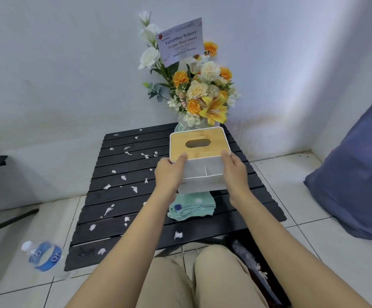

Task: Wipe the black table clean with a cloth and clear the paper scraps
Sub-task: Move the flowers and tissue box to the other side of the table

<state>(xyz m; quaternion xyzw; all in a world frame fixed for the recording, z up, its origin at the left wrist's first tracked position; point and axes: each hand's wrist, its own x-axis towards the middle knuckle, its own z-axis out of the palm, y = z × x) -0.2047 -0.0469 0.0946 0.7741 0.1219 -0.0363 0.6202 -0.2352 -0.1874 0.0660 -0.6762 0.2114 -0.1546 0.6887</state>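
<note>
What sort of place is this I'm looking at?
Probably a corner of a home or small shop: a low black slatted table on white floor tiles, a white tissue box with a bamboo lid, and an orange-and-white flower bouquet whose card reads Velvetboy Bakery.

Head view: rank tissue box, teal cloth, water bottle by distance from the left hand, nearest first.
1. Tissue box: gripped by the left hand, over the table.
2. Teal cloth: on the table, just under the box.
3. Water bottle: on the floor, far left.
</note>
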